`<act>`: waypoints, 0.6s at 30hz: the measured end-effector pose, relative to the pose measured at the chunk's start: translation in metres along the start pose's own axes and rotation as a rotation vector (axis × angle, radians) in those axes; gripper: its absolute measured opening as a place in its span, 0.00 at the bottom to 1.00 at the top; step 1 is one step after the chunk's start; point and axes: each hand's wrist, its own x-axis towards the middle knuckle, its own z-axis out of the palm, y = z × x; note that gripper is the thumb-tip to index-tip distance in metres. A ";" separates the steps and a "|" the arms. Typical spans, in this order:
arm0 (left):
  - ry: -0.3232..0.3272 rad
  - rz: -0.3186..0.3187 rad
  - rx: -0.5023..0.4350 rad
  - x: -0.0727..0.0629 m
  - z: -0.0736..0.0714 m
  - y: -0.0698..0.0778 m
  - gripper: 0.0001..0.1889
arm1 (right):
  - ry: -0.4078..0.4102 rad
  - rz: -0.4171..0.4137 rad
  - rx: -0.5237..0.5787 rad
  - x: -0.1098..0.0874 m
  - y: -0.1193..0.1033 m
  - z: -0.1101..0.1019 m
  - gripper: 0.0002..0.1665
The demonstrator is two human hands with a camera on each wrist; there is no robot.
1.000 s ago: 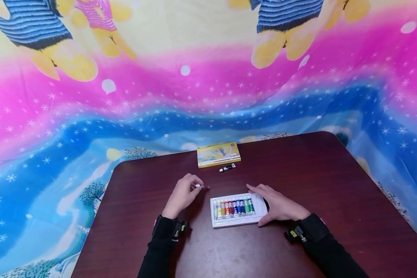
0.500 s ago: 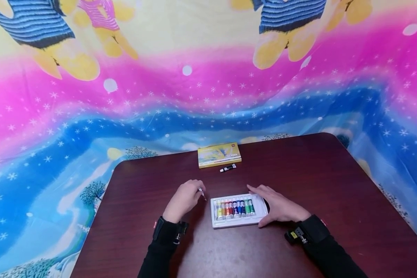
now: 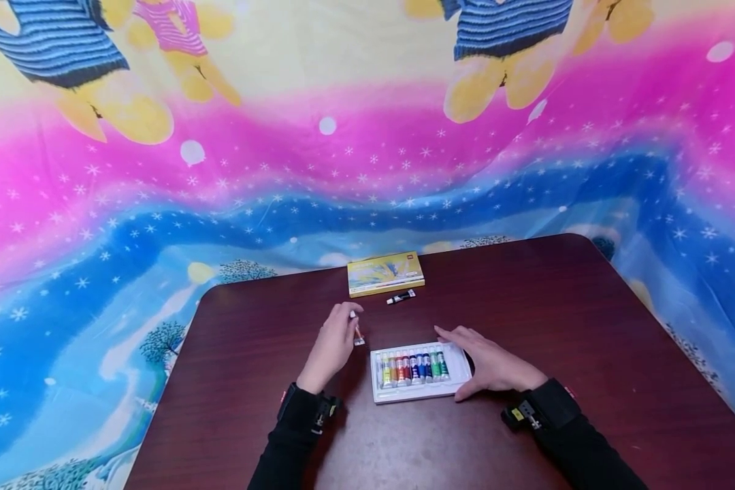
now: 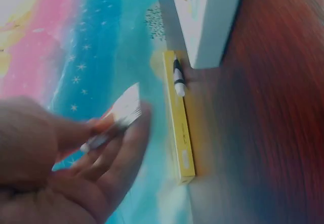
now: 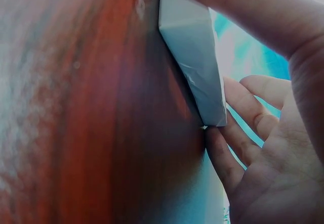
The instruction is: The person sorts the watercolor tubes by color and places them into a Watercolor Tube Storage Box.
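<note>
Both arms reach forward from the bottom edge of the head view in dark sleeves, the left arm leaning slightly inward and the right arm slanting in more steeply. The left hand extends ahead of its wrist with its back turned up — its thumb and fingers meet in a pinch, partly blurred in the left wrist view. The right hand is spread into a broad C — thumb on the near side, forefinger on the far side. The right wrist view shows its palm, the fingers slightly bent, with gaps between them.
</note>
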 end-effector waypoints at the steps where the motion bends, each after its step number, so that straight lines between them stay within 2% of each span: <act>1: 0.028 -0.002 -0.036 0.001 -0.001 0.000 0.11 | 0.000 0.000 -0.001 0.000 0.000 0.000 0.73; 3: 0.054 -0.026 -0.121 0.001 -0.003 0.001 0.12 | 0.000 0.000 -0.001 0.000 0.000 0.000 0.73; 7: 0.022 -0.076 -0.266 -0.001 -0.005 0.004 0.16 | 0.003 0.011 0.005 -0.001 0.000 0.000 0.74; 12: -0.016 -0.072 -0.308 -0.003 -0.007 0.009 0.23 | 0.004 0.016 0.006 -0.001 0.000 0.001 0.74; 18: 0.007 -0.064 -0.366 -0.004 -0.009 0.015 0.28 | 0.005 0.011 0.002 0.000 0.000 0.000 0.74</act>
